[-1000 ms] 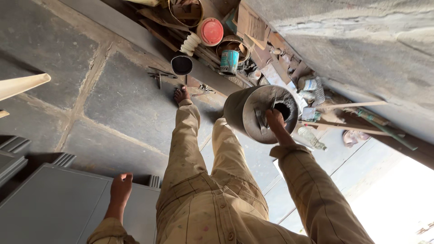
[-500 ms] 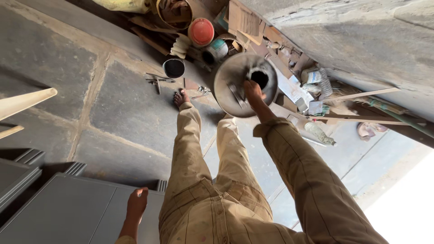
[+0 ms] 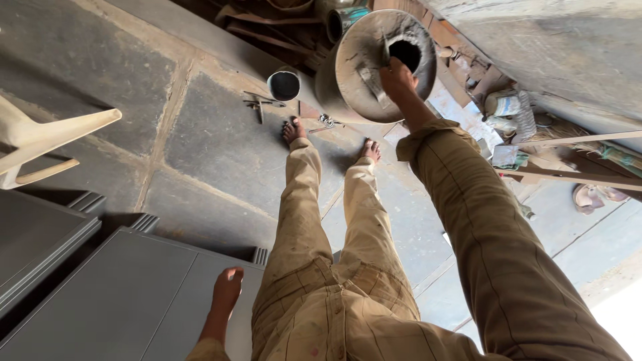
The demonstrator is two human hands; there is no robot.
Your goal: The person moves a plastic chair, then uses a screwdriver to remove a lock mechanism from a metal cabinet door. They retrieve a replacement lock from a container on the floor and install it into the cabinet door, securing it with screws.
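Right hand (image 3: 396, 75) — reaching far out ahead on a long tan sleeve, I see its fingers curled over the rim of the dark centre hole of a large grey metal spool (image 3: 374, 63), gripping it there. That spool sits up at the far side of the scene, its dusty round flange turned toward the camera, above and just right of the two bare feet (image 3: 294, 128) standing on the stone-slab floor (image 3: 200, 140).

Left hand (image 3: 226, 289) — low and near, fingers loosely together and pointing down, it rests against the edge of a grey panelled cabinet top (image 3: 114, 301); I cannot tell whether it grips the edge or only touches it.

Surroundings: a small round tin (image 3: 284, 85) with a dark inside stands on the floor just left of the spool, with a few small metal tools (image 3: 259, 103) lying beside it. At the far left, part of a cream plastic chair (image 3: 47, 137) juts in. To the right, along the concrete wall, lie wooden slats (image 3: 575, 177), plastic containers (image 3: 511, 107) and mixed scrap.
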